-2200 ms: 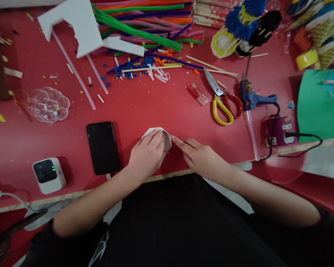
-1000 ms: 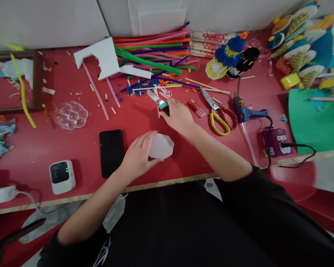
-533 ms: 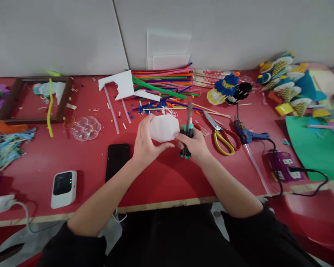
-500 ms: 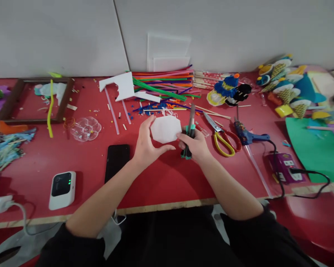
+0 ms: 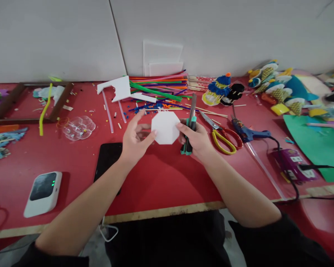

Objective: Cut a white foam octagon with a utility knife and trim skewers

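Note:
A white octagonal foam-board piece [image 5: 165, 128] is held up above the table, its flat face toward me. My left hand [image 5: 136, 139] pinches its left edge, thumb in front, with the index finger stretched up and away. In my right hand [image 5: 196, 139] is a utility knife [image 5: 193, 107] with a green and black handle, its blade pointing up. The thumb of that hand also presses the octagon's right edge. Scissors [image 5: 224, 139] with one yellow and one red handle lie just right of the knife.
A blue glue gun [image 5: 246, 131] and purple power strip [image 5: 293, 165] with cables lie right. Cut white board [image 5: 122, 88], pipe cleaners [image 5: 158, 83] and scraps lie behind. Nearer left are a black phone [image 5: 108, 161], a white device [image 5: 43, 193] and a clear flower-shaped tray [image 5: 79, 128].
My left hand has moved from an open curve around the octagon to a pinch on its left edge. The octagon now faces me more squarely. My right hand still holds the knife.

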A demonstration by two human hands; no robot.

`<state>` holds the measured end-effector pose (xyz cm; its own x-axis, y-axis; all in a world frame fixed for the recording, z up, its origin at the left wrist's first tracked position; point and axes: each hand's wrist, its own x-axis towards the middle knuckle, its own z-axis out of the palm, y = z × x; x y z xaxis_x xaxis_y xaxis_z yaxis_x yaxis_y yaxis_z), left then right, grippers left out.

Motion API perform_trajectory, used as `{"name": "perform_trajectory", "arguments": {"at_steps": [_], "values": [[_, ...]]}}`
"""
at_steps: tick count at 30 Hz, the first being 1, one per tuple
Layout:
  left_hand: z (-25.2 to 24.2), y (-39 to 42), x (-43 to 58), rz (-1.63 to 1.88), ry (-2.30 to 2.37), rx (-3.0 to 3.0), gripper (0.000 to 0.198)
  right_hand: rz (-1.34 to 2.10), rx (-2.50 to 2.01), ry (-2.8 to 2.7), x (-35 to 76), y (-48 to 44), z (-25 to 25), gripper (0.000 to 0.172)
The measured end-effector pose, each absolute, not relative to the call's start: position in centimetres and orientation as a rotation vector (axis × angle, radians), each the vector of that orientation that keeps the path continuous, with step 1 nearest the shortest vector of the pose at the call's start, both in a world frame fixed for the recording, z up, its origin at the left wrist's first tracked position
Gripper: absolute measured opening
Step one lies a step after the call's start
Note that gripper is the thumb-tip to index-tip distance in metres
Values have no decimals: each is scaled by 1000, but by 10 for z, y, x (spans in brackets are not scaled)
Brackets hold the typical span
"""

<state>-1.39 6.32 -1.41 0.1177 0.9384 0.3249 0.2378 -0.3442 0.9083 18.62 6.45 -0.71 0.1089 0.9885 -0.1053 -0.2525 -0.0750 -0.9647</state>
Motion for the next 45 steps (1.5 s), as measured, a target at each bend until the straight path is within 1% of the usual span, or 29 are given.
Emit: {"name": "perform_trajectory", "arguments": {"at_steps": [3,6,9,11,13,17,19,23,26,28,31,33,36,40,45], "values": [[-14,61,-12,1375,1240,1724,83,1312,-1151,-899,183,62,-7,39],[-15,62,-12,1327,1213,1778,75,1311,-1163,-905,181,60,-7,39],[-16,65,-13,1281,1160,1772,62,1317,-1136,-904,180,58,-7,33],[-16,67,-14,1242,1117,1770,60,1342,-1106,-894,179,58,-6,29],[-15,69,-15,1191,1062,1813,70,1373,-1073,-877,179,58,-5,29],[-12,66,-14,1067,965,1930,104,1451,-1017,-847,178,57,0,36],[-10,62,-12,1053,996,1938,110,1496,-1001,-864,178,55,0,39],[-8,56,-10,1084,1091,1944,106,1559,-962,-900,178,51,0,36],[-8,56,-10,1179,1101,1979,103,1562,-951,-902,177,50,1,36],[-11,59,-11,1239,1099,2017,106,1542,-962,-905,176,50,2,37],[-16,63,-14,1267,1009,2118,118,1497,-965,-911,175,49,3,36],[-18,66,-16,1286,932,2162,117,1481,-948,-913,175,48,2,35],[-18,67,-18,1282,880,2202,111,1476,-925,-917,175,47,1,32],[-17,66,-19,1283,896,2231,119,1455,-926,-890,175,46,1,30],[-20,66,-20,1312,975,2283,118,1451,-941,-913,174,46,2,30]]}}
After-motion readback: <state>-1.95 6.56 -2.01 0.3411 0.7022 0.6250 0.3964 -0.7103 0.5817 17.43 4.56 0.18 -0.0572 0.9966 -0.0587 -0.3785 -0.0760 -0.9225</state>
